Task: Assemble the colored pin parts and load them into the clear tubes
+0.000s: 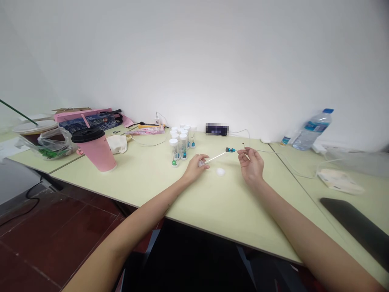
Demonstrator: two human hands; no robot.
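Observation:
My left hand rests on the pale green table, fingers closed on a small clear vial with a thin white stick coming out of it. A small blue piece sits at the stick's far end. My right hand is raised just right of that piece, pinching a thin wire with a tiny dark tip. A small white cap lies on the table between my hands. Several white-capped clear vials with blue or green bits inside stand behind my left hand.
A pink cup with a black lid stands at the left, next to a plastic bag and a pink box. A water bottle lies at the back right. A dark pad and a white packet lie on the right.

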